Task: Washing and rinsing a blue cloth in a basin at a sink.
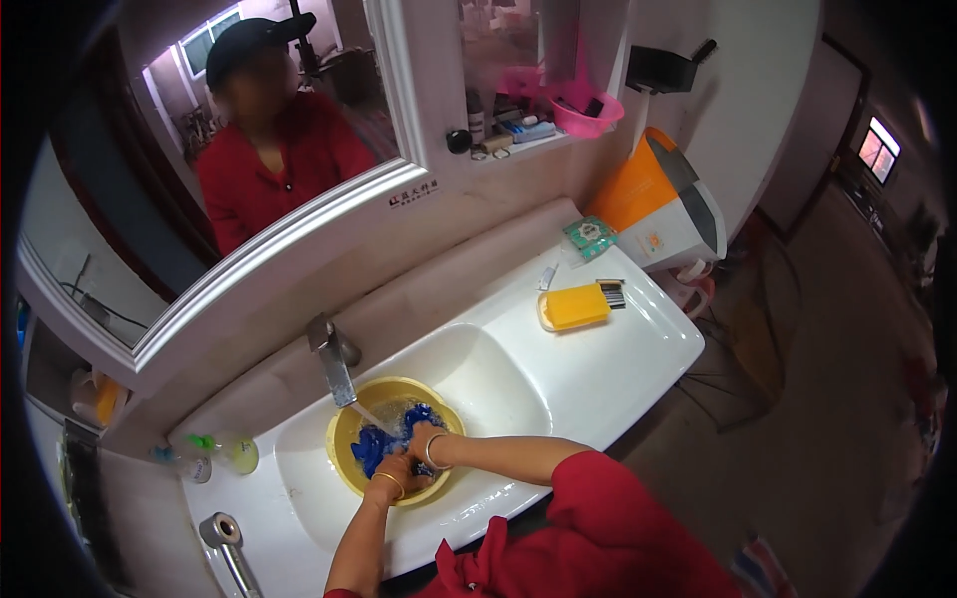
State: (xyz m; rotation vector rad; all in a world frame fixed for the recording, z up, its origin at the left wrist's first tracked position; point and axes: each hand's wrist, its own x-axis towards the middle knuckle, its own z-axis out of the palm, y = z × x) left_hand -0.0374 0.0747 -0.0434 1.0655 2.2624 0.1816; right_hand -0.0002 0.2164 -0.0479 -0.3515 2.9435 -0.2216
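A yellow plastic basin (342,427) sits in the white sink, with wet blue cloth (371,446) bunched up in it. Water runs from the metal faucet (336,371) down onto the cloth. My left hand (400,470), with a gold-coloured bangle at the wrist, is closed on the cloth at the near side of the basin. Beside it on the right, my right hand (427,442), wearing a silver-coloured bangle, also grips the cloth, fingers curled down into it. The two hands are close together, and the fingertips are partly hidden by cloth and water.
On the right of the white counter (638,344) lies a yellow block-shaped item (578,307), with a green packet (589,239) behind it. Bottles (239,455) stand at the left, near a shower-type handle (227,543). A mirror (299,204) hangs above.
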